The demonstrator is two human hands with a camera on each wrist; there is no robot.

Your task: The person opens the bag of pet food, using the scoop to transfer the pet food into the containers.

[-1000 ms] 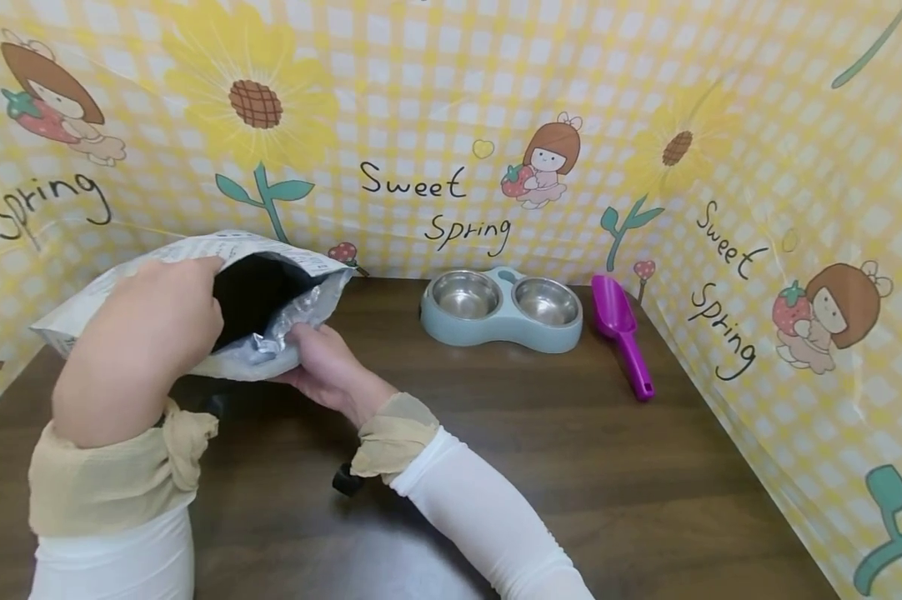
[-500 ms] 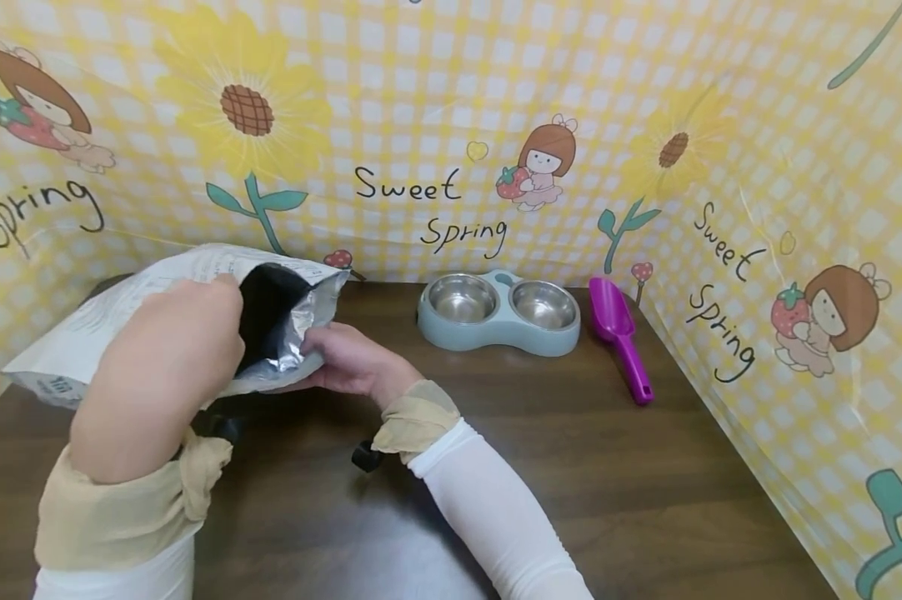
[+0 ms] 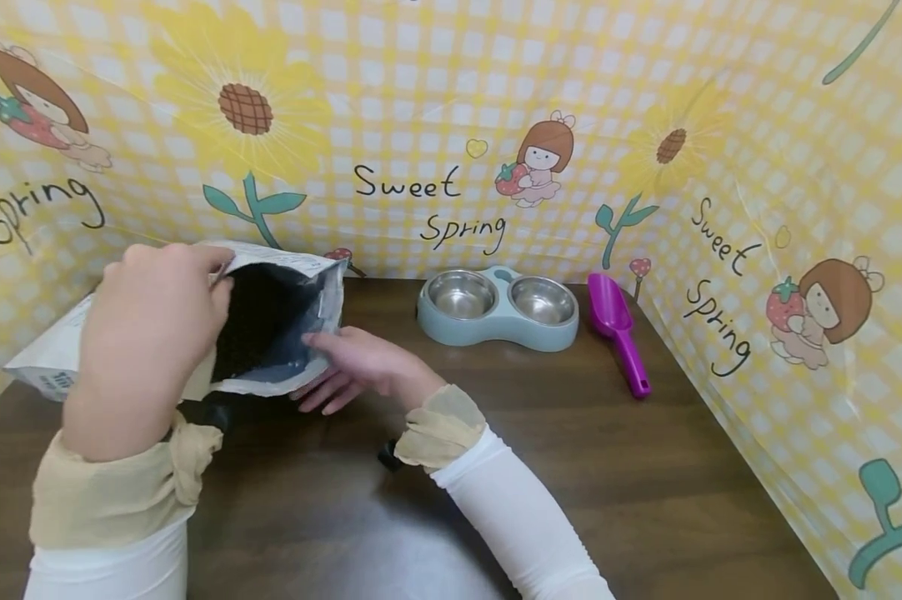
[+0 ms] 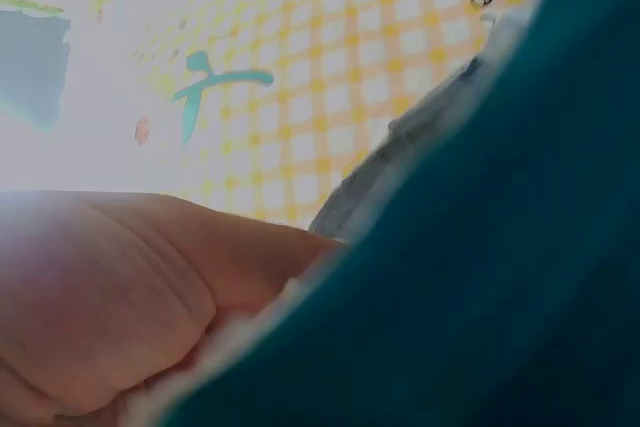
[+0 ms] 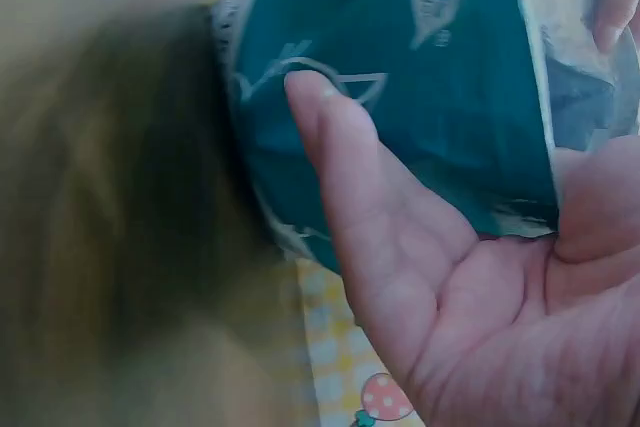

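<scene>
A foil-lined bag (image 3: 282, 386) lies tilted on its side at the left of the table, its mouth facing right and dark, grainy contents inside. Its printed outside looks white in the head view and teal in both wrist views. My left hand (image 3: 147, 342) pinches the upper rim at the near side of the mouth; the back of the hand covers part of the bag. At the right edge of the mouth is my right hand (image 3: 364, 362). Its thumb lies inside the rim, while the fingers (image 5: 345, 152) stretch along the outside of the bag.
A blue double pet bowl (image 3: 488, 335) with two steel dishes stands by the back wall. To its right lies a purple scoop (image 3: 619, 333), handle toward the front. Yellow checked cloth (image 3: 421, 83) encloses the back and sides of the brown wooden table (image 3: 571, 467).
The bag's mouth has spread wider and its contents now show. My right hand has shifted right along the rim, its fingers spreading below. My left hand has risen slightly, staying at the rim.
</scene>
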